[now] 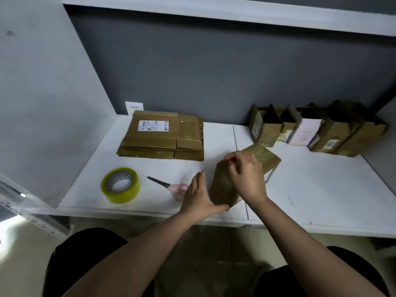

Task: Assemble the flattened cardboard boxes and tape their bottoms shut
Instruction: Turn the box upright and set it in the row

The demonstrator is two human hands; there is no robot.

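White and flat, the surface sits in a grey-walled alcove under a pale shelf, with a wall socket at the back left corner. Near the front edge, a small cardboard box is held between both hands, half opened and tilted, its far end pointing toward the back right. The left hand lies along the box's left side with fingers straight and the thumb hooked under the near corner, a spread grip that braces rather than clasps. The right hand comes over the top, fingers curled and pinching the upper edge of the box near its far left corner. Just left of the left hand lie scissors with pink handles, partly hidden by that hand, blades pointing back-left. Further left stands a roll of clear yellowish tape on its side face. Behind these, a stack of flattened boxes lies well apart from the hands, the top one bearing a white label. Along the back right, a row of assembled boxes stands upright with open tops and raised flaps; their insides are dark and what they hold cannot be told.
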